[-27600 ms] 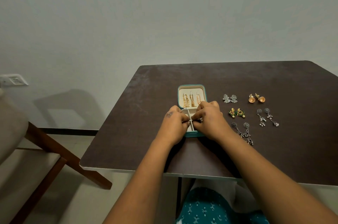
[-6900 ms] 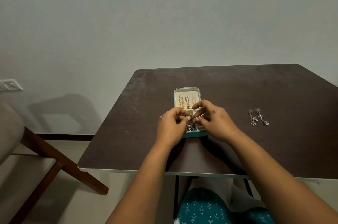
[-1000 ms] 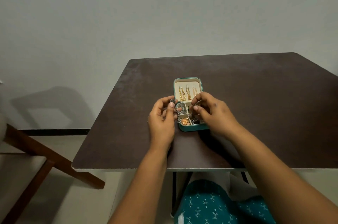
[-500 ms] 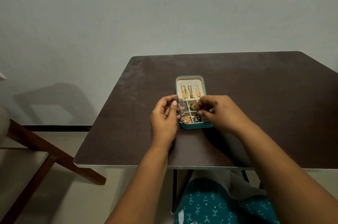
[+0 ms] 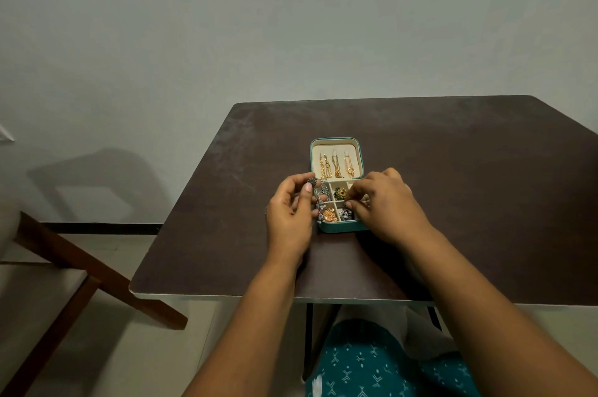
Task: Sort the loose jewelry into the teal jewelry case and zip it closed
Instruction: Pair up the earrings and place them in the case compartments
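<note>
Left hand (image 5: 289, 214) pinches the top of a long silver earring (image 5: 318, 199) between thumb and fingertips; earring hangs lengthwise, near-far, over the left column of the teal case (image 5: 339, 227), touching or just above it, can't tell which. Case sits open mid-table (image 5: 469, 170), lid flat behind with gold chains (image 5: 336, 166). Right hand (image 5: 386, 204) curls over the right-side compartments, fingertips pinched low; what it holds is hidden. Left hand is nearer the drop slot, so it lowers straight down
</note>
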